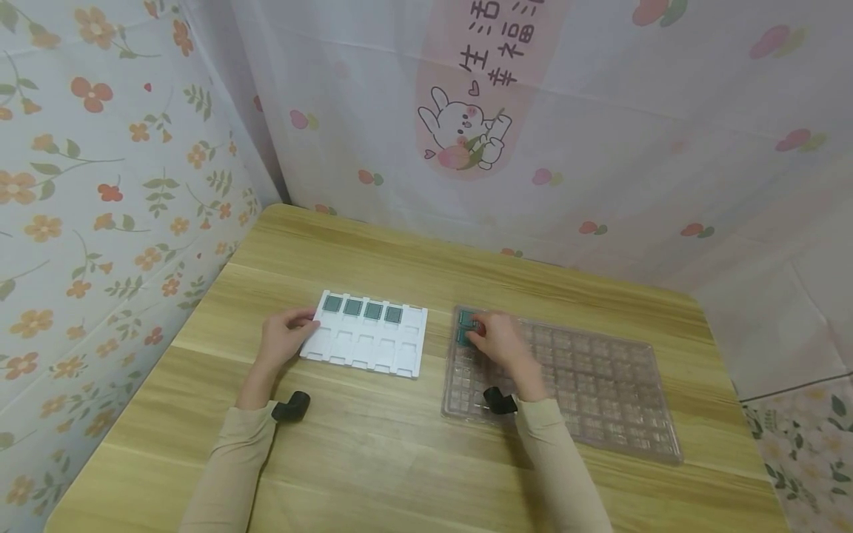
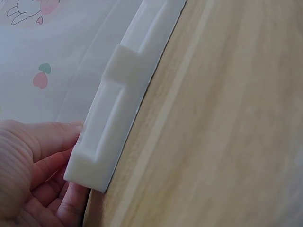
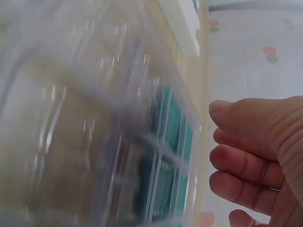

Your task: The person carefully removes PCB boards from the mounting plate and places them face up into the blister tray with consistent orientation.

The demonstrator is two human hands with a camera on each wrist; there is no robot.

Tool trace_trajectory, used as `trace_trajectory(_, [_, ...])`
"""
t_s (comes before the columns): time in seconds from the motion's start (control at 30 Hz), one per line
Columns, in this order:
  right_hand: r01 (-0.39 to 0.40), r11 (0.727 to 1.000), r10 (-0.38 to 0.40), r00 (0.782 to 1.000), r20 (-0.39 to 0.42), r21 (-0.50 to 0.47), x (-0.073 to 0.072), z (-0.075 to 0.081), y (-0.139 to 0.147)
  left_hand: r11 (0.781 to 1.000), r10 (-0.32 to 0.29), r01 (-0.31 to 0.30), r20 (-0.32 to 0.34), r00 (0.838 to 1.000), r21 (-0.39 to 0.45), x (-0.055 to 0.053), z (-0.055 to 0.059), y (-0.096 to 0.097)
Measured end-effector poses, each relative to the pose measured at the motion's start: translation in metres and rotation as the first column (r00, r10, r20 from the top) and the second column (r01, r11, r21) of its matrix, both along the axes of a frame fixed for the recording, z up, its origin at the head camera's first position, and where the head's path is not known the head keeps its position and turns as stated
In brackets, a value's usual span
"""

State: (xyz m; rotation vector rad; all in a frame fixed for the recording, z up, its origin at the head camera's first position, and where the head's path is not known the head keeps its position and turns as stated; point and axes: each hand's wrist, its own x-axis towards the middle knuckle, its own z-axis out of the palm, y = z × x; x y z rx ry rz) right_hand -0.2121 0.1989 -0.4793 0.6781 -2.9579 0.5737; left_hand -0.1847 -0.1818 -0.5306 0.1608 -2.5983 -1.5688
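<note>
My left hand (image 1: 283, 339) pinches the left edge of a white plastic tray (image 1: 343, 344), thumb along the rim and fingers lower at its side. In the left wrist view the tray's notched edge (image 2: 109, 113) shows beside the thumb. Several square dark green chips (image 1: 373, 312) lie in the tray's back row. My right hand (image 1: 503, 340) is over the back left corner of a clear plastic tray (image 1: 586, 392), beside green chips (image 1: 463, 337) in its pockets. The right wrist view shows its thumb and loosely bent fingers (image 3: 236, 161) holding nothing, just off the clear tray's edge.
Both trays lie on a wood-grain table (image 1: 373, 451), white at left, clear at right. Many pockets divide the clear tray. A printed curtain (image 1: 573, 126) hangs behind the table, and a floral one (image 1: 106, 207) on the left. Black wrist cameras (image 1: 291, 407) stick out from the sleeves.
</note>
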Motion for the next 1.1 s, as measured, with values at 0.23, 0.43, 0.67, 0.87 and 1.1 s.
trace_trajectory(0.23, [-0.039,0.998,0.039,0.999,0.003,-0.042,0.001,0.002,-0.018,1.0,0.008,-0.008,0.007,1.0,0.007,0.001,0.001,0.001])
trace_trajectory(0.43, [-0.022,0.998,0.023,0.999,0.024,-0.06,-0.003,0.004,-0.031,1.0,0.018,-0.018,0.025,1.0,0.01,0.0,0.001,0.001])
trace_trajectory(0.67, [-0.044,0.997,0.046,0.999,0.025,-0.066,-0.007,0.009,-0.05,1.0,0.015,-0.015,0.019,1.0,0.007,0.0,0.002,0.001])
trace_trajectory(0.87, [-0.054,0.996,0.057,0.997,0.052,-0.065,-0.009,0.012,-0.065,1.0,0.011,-0.011,0.008,1.0,0.023,0.0,0.001,0.001])
trace_trajectory(1.1, [-0.079,0.993,0.085,0.994,0.064,-0.086,-0.013,0.012,-0.08,1.0,0.016,-0.017,0.013,1.0,0.015,-0.001,0.0,0.0])
